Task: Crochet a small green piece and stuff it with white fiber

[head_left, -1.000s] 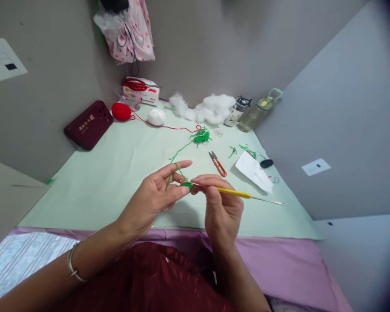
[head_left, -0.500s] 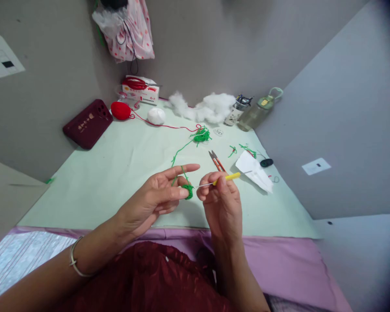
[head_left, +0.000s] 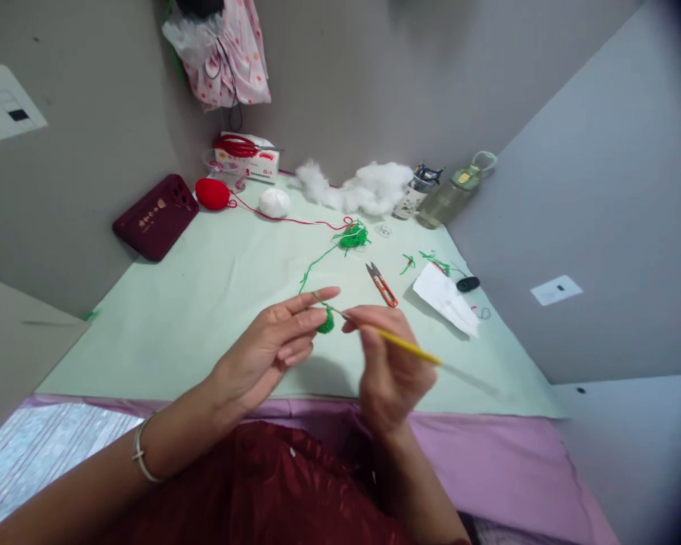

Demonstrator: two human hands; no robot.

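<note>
Between the thumb and fingers of my left hand is pinched a small green crochet piece. Green yarn runs over the raised index finger of that hand and back to a loose tangle of green yarn. My right hand, a little blurred, is closed around a crochet hook with a yellow handle. The hook's front end reaches the yarn by the green piece; its rear shaft points down to the right. The exact tip is too small to make out.
Orange thread snips lie beyond my right hand, with white paper to their right. Farther back are white stuffing, a red yarn ball, a white ball, a bottle and a dark red phone.
My right hand has turned over and moved slightly down, swinging the hook's rear end down to the right. The green piece has shifted slightly up and left with my left hand.
</note>
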